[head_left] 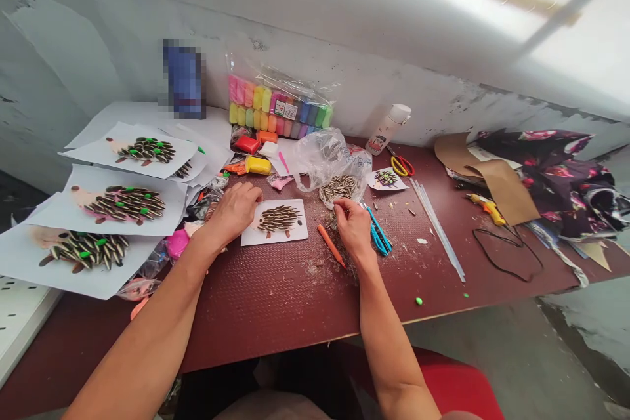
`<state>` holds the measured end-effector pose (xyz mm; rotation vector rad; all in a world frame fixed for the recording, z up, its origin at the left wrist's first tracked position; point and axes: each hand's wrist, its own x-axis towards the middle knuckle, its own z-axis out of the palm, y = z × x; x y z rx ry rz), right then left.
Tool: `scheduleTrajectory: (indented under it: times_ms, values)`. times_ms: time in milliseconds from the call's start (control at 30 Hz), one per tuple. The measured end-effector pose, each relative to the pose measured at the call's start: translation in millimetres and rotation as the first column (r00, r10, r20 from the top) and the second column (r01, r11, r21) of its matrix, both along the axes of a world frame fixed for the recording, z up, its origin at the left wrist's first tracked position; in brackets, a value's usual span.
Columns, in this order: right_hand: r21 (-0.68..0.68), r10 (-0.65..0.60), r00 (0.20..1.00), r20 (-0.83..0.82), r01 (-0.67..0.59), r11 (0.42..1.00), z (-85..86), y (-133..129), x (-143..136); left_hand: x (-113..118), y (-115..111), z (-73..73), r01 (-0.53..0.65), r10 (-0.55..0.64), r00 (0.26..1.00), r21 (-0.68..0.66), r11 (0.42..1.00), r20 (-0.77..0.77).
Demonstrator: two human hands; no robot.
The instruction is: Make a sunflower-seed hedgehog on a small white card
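A white card (250, 235) with a hedgehog covered in striped sunflower seeds lies on the dark red table (275, 295). My left hand (237, 209) rests at the card's upper left, its fingers curled together; whatever they hold, if anything, is hidden. To the card's right, my right hand (350, 223) has its fingertips pinched at the near edge of a clear plastic bag (319, 151) with a pile of sunflower seeds (339, 188). What is between those fingertips is too small to tell. An orange tool (331, 246) lies between the card and my right hand.
Finished-looking hedgehog sheets (123, 200) overlap at the left. Clay packs (280, 108) stand by the wall near a white bottle (388, 130). Rightward lie a blue cutter (378, 231), scissors (402, 165), clear sticks (438, 226), a yellow glue gun (487, 209) and dark floral cloth (566, 177).
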<state>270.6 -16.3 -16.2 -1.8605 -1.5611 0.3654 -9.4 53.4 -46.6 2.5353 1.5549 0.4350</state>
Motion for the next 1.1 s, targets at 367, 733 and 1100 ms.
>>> scheduleTrajectory:
  times_ms: [367, 733, 1100]
  values:
    - [-0.290, -0.015, 0.929, 0.370, 0.131, 0.948, 11.2, -2, -2, -1, 0, -0.2, 0.011, -0.011, 1.000, -0.001, 1.000, -0.004]
    - [-0.298, 0.014, 0.937, 0.348, 0.097, 0.950, 18.7, -3, -7, 0, -1, -0.8, 0.010, -0.010, 1.000, 0.015, 1.000, 0.011]
    - [-0.288, 0.153, 0.877, 0.455, -0.018, 0.958, 11.4, -7, -22, 0, -1, -1.2, 0.017, -0.017, 1.000, 0.022, 1.000, 0.000]
